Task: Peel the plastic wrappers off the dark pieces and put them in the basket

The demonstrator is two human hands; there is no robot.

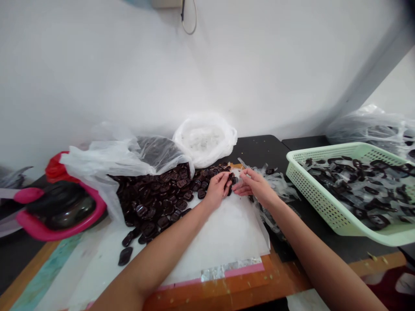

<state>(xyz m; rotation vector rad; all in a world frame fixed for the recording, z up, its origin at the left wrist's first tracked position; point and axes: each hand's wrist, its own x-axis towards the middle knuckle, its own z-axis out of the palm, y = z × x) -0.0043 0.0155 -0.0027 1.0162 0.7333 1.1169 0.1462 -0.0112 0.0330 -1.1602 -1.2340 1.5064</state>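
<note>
Between the hands, a dark plastic piece [232, 177] sits pinched in the left hand [217, 190]; the right hand [255, 186], half-spread, meets a translucent strip [237, 179], grip unclear. Glossy dark pieces [160, 203] lie heaped leftward.

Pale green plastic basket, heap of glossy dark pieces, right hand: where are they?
Pale green plastic basket [319, 201]: head view, perforated side wall.
Heap of glossy dark pieces [162, 196]: head view, its middle.
Right hand [254, 184]: head view, its middle.
</note>
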